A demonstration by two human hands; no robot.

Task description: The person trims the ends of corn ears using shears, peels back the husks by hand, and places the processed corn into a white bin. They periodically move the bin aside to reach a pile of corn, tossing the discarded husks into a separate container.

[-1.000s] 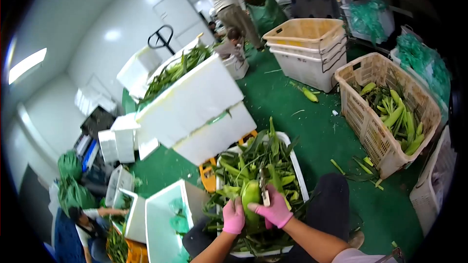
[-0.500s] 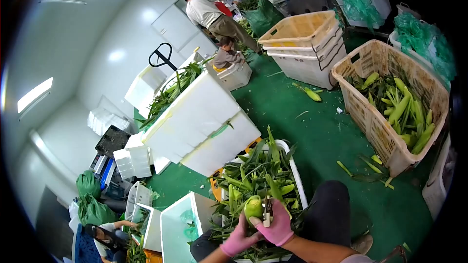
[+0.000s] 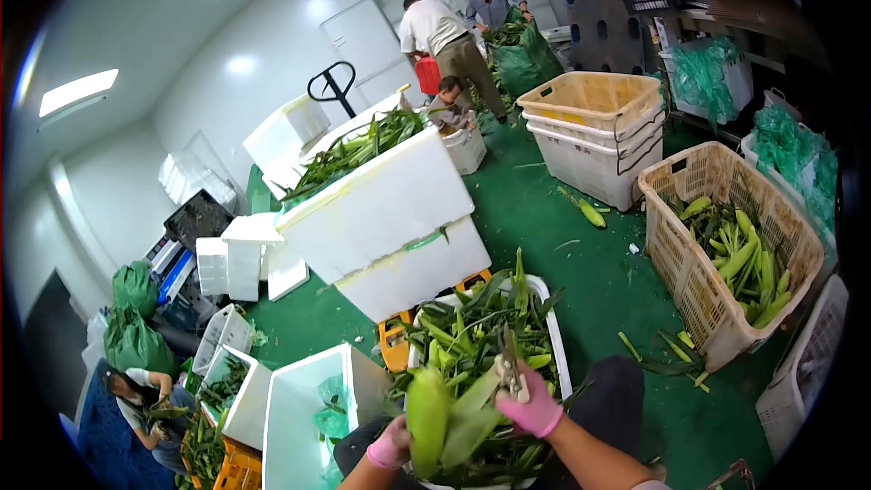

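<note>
My left hand (image 3: pixel 390 445), in a pink glove, grips a green-husked ear of corn (image 3: pixel 426 419) from its left side. A loose husk leaf (image 3: pixel 472 419), blurred by motion, stands out beside the ear toward my right hand. My right hand (image 3: pixel 533 406), also gloved in pink, is closed around metal pruning shears (image 3: pixel 510 368) whose jaws point up. Below both hands, a white foam box (image 3: pixel 555 336) between my knees is heaped with green husks and leaves (image 3: pixel 454 331). My left fingers are partly hidden behind the ear.
At right stands a beige crate (image 3: pixel 676 259) with corn in it. Stacked crates (image 3: pixel 594 159) are farther back. Large foam boxes (image 3: pixel 381 218) rise ahead, and an open foam box (image 3: pixel 281 426) sits at left. Other people work at the back and lower left. Husk scraps lie on the green floor.
The ear has turned from end-on to upright and moved left and down with my left hand. My hands have separated; the right one, with the shears, shifted slightly right. The view has tilted.
</note>
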